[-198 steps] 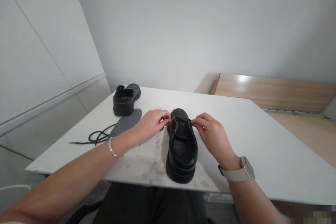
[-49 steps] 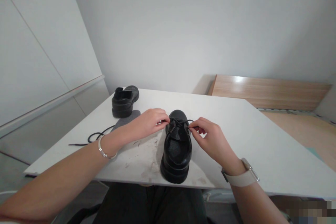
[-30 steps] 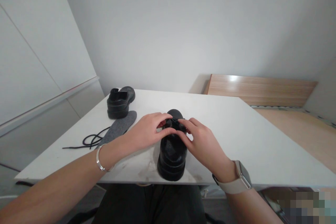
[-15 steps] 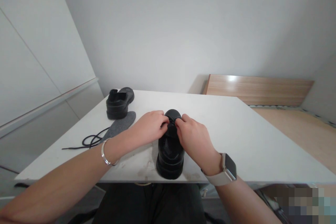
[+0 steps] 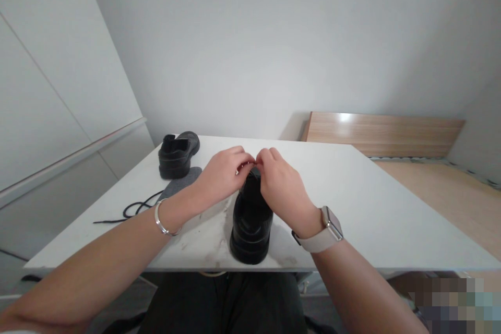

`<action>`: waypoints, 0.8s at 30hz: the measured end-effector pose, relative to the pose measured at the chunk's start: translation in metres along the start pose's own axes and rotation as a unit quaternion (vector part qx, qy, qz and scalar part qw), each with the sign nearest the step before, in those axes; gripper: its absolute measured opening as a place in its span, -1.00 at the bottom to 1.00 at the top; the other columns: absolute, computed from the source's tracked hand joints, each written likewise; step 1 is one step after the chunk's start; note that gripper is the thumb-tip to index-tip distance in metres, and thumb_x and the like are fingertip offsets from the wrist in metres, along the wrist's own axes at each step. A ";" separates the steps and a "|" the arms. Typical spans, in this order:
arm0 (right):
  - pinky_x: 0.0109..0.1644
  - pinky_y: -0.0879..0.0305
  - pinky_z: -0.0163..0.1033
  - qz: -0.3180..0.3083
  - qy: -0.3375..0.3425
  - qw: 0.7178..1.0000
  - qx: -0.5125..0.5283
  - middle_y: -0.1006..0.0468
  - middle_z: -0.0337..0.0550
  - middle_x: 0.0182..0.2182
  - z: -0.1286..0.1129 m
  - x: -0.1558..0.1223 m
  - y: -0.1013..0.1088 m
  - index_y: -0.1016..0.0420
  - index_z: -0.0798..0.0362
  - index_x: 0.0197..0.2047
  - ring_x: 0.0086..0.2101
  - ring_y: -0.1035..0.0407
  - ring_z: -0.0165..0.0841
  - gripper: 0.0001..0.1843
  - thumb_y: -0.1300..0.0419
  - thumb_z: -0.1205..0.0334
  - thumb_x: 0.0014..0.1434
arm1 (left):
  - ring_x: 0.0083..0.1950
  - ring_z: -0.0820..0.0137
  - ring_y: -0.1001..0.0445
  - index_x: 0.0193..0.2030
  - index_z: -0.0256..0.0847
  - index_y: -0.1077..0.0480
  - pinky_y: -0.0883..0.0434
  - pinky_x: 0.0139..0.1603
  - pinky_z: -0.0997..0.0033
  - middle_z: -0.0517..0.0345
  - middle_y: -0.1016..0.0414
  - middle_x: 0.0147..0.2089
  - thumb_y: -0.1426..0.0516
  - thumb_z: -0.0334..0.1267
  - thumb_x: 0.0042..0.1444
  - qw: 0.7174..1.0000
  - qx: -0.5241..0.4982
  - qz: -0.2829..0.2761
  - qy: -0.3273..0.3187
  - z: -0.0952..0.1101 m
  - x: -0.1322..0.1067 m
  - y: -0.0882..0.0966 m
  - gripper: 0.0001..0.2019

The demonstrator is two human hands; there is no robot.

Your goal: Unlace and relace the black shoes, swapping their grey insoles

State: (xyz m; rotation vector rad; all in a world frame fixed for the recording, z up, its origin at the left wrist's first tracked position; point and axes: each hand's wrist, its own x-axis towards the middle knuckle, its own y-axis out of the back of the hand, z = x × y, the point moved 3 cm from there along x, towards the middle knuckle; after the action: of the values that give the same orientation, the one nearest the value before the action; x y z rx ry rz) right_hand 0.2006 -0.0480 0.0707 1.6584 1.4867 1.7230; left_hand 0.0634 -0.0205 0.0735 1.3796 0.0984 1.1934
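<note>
A black shoe [image 5: 251, 229] stands on the table with its heel towards me and its toe hidden behind my hands. Above its front, my left hand [image 5: 229, 171] is closed in a pinch, its fingertips meeting those of the other hand. My right hand [image 5: 282, 182] pinches too, close over the shoe's right side. Both seem to grip the shoe's black shoelace, though the fingers mostly cover it. Further left lies a grey insole [image 5: 178, 185], partly behind my left forearm. Beside it is a loose black shoelace [image 5: 135, 207].
A second black shoe [image 5: 174, 159] rests at the table's back left corner. The white table [image 5: 352, 209] reaches towards the wall. On the right is a wooden board [image 5: 383, 128] behind a lower, pale surface [image 5: 415, 180]. A white cabinet [image 5: 70, 135] stands along the left.
Both hands have risen off the shoe's front and come together, fingertips now touching. The shoe has shifted slightly left.
</note>
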 end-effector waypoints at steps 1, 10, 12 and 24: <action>-0.27 -0.29 -0.21 0.063 -0.005 0.995 0.073 -0.46 -0.06 -0.25 0.002 0.003 0.007 -0.31 0.08 -0.16 -0.28 -0.39 -0.28 -0.84 0.05 0.44 0.35 | -0.29 0.35 -0.50 -0.24 -0.25 -0.56 -0.41 -0.22 0.35 0.06 -0.54 -0.30 -0.10 -0.35 0.27 0.996 -0.041 0.077 0.005 0.002 0.003 0.010 -0.82; -0.31 -0.33 -0.30 0.250 0.039 0.885 0.390 -0.43 -0.26 -0.29 0.007 0.024 0.026 -0.31 0.00 -0.17 -0.40 -0.36 -0.47 -0.97 -0.08 0.32 0.35 | -0.38 0.39 -0.58 -0.26 -0.28 -0.51 -0.56 -0.27 0.41 0.13 -0.58 -0.40 -0.26 -0.14 0.18 0.901 -0.384 0.187 0.074 0.013 0.025 0.026 -0.79; -0.21 -0.35 -0.27 0.255 0.059 0.896 0.357 -0.45 -0.23 -0.26 0.006 0.025 0.026 -0.38 0.00 -0.20 -0.28 -0.37 -0.43 -0.94 -0.13 0.35 0.31 | -0.37 0.38 -0.59 -0.25 -0.28 -0.46 -0.58 -0.24 0.37 0.14 -0.57 -0.41 -0.27 -0.10 0.17 0.882 -0.444 0.143 0.073 0.017 0.026 0.017 -0.75; -0.14 -0.41 -0.22 0.092 0.026 0.815 0.572 -0.49 -0.25 -0.32 0.013 0.021 0.001 -0.36 0.04 -0.10 -0.33 -0.44 -0.43 -0.76 -0.21 0.06 0.31 | -0.44 0.54 -0.39 -0.24 -0.27 -0.45 -0.39 -0.38 0.56 0.25 -0.40 -0.48 -0.27 -0.16 0.19 0.838 -0.539 0.065 0.051 0.012 0.022 0.008 -0.80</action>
State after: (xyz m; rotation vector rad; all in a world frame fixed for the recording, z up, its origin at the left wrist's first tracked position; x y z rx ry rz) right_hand 0.2071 -0.0259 0.0794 2.2897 2.7603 0.8563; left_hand 0.0771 -0.0159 0.0960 0.3176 -0.5375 1.1310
